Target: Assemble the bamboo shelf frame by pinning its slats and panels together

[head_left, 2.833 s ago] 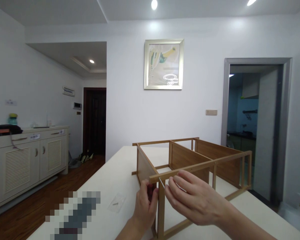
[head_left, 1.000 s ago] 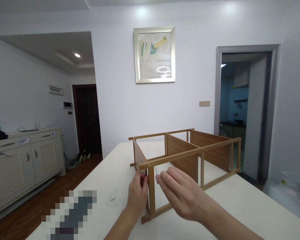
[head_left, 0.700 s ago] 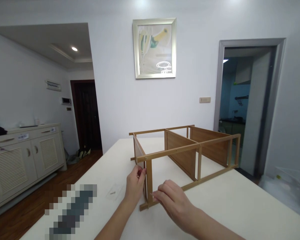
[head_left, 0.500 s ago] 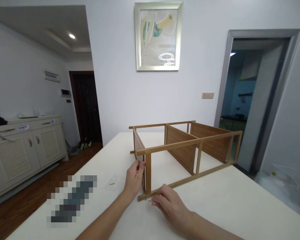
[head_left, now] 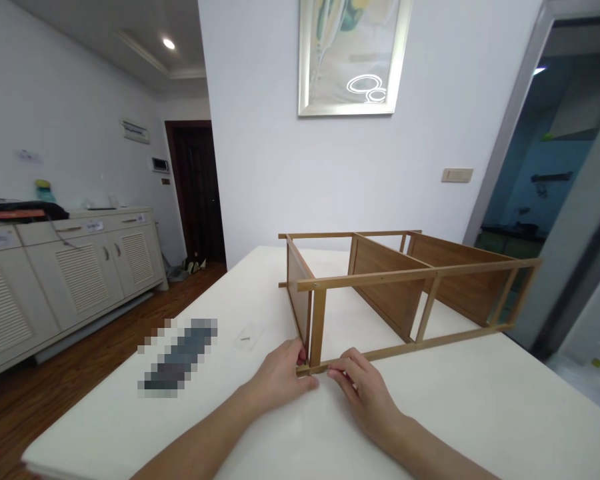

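Wooden shelf (head_left: pixel 387 291) touches left fingers (head_left: pixel 295 348) at one corner

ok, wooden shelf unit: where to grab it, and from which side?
Probably the upper near rail, from above, between the left-end panel and the middle panel: the shelf unit lies on its side, so that slim rail is raised off the table with open space beneath.

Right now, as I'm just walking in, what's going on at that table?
Someone is handling a wooden shelf frame lying on the white table. The left hand holds its near lower corner; the right hand is pinched close by, any item in it too small to tell. A clear packet with a screw-like piece lies off to the left.
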Action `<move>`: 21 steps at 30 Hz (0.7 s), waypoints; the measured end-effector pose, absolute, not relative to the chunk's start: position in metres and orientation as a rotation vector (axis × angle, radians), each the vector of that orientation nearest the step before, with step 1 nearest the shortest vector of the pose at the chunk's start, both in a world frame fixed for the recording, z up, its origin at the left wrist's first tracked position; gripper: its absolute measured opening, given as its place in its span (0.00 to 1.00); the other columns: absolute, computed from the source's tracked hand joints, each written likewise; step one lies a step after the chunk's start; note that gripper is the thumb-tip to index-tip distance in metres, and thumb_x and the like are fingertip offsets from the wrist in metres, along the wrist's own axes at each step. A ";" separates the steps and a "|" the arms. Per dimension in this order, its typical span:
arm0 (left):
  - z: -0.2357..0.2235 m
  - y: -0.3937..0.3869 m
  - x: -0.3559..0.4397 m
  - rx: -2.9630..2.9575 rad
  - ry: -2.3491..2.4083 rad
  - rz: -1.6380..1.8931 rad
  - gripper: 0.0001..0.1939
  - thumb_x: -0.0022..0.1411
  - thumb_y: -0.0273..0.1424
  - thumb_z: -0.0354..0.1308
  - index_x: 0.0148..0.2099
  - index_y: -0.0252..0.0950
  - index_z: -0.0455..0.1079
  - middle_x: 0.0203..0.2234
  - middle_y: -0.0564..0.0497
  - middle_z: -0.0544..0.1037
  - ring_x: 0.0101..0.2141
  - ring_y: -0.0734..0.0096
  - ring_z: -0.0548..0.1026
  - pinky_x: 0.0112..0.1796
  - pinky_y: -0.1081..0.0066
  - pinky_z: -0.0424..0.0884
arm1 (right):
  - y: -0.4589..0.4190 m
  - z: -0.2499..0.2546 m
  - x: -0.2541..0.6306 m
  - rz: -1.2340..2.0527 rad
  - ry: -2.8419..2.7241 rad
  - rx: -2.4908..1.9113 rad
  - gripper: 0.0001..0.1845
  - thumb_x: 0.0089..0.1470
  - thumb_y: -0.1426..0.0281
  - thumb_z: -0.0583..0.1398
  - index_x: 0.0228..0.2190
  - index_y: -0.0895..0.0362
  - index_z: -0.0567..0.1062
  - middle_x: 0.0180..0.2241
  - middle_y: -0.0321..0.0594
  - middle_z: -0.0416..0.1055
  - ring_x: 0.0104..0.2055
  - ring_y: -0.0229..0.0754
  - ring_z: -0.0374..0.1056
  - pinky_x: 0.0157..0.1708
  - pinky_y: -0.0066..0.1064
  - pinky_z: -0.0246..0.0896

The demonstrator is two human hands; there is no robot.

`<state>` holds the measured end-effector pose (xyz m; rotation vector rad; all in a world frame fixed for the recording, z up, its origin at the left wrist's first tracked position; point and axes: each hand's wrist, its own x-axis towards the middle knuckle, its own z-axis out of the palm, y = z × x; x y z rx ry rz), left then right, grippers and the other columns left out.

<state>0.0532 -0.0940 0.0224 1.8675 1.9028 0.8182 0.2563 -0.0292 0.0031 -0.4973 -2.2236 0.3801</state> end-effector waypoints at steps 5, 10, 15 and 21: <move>0.022 -0.094 0.046 1.946 1.883 0.806 0.12 0.49 0.37 0.62 0.35 0.38 0.68 0.36 0.48 0.74 0.37 0.60 0.73 0.37 0.67 0.65 | -0.021 0.001 0.255 0.430 -2.181 -0.577 0.11 0.65 0.66 0.52 0.32 0.55 0.70 0.30 0.39 0.69 0.30 0.39 0.67 0.30 0.31 0.64; 0.019 -0.092 0.039 1.994 1.812 0.796 0.05 0.52 0.33 0.59 0.33 0.39 0.69 0.33 0.49 0.74 0.35 0.62 0.73 0.36 0.68 0.63 | -0.020 0.002 0.252 0.482 -2.132 -0.703 0.12 0.63 0.65 0.53 0.30 0.55 0.69 0.27 0.38 0.70 0.29 0.40 0.66 0.28 0.31 0.62; 0.013 -0.089 0.037 1.980 1.799 0.809 0.02 0.54 0.31 0.57 0.32 0.38 0.69 0.30 0.51 0.74 0.33 0.64 0.72 0.34 0.70 0.61 | -0.024 0.004 0.253 0.517 -2.185 -0.744 0.07 0.61 0.70 0.54 0.30 0.56 0.69 0.28 0.37 0.69 0.30 0.39 0.64 0.28 0.30 0.60; 0.008 -0.091 0.037 1.998 1.763 0.843 0.03 0.58 0.31 0.53 0.32 0.39 0.66 0.29 0.52 0.74 0.32 0.65 0.71 0.33 0.71 0.60 | -0.025 0.004 0.257 0.510 -2.233 -0.746 0.04 0.59 0.73 0.54 0.32 0.55 0.67 0.31 0.38 0.69 0.30 0.38 0.64 0.29 0.30 0.60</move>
